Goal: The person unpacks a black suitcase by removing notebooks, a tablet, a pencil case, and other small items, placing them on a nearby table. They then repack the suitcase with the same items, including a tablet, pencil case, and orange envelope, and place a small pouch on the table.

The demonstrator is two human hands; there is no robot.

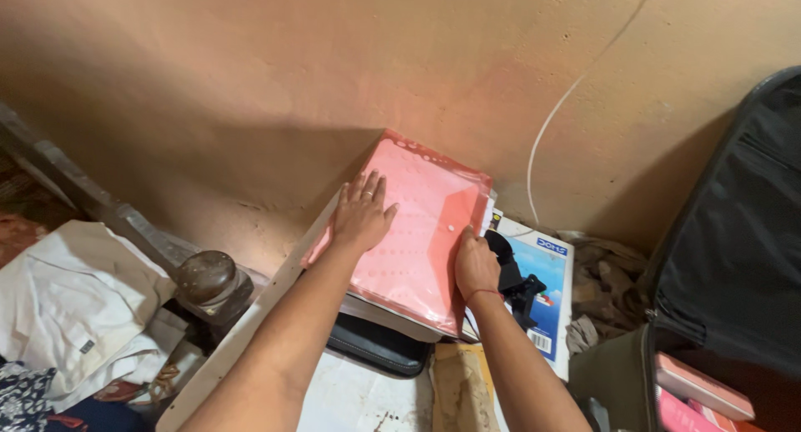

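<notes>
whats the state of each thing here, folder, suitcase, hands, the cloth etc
pink plastic folder: flap snapped shut, lying flat on top of a stack, pressed by both hands
left hand: open, palm flat on the folder
right hand: gripping the folder's right edge
black suitcase: open, lid raised against the wall
white cloth: crumpled, lying loose
black case: closed, under the stack
blue and white box: lying flat, partly covered
</notes>
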